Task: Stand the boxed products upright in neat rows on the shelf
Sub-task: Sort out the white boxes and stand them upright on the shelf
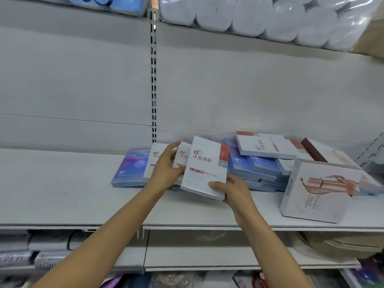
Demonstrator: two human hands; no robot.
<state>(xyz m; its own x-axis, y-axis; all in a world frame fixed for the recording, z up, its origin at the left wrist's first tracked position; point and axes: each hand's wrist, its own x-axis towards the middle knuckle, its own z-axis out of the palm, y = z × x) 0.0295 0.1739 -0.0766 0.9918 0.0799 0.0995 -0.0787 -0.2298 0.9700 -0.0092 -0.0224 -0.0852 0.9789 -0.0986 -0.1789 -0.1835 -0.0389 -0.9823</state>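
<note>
Tilting the front white box (204,169) up at mid-shelf (62,188), right hand (232,189) pinching its lower corner, left hand (166,167) curling round two boxes behind (182,156), next likely needing all three squared upright beside the flat pile (257,167).

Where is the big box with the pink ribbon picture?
In the head view, the ribbon box stands at the right end of the shelf, near its front edge, right of the pile of blue boxes.
</note>
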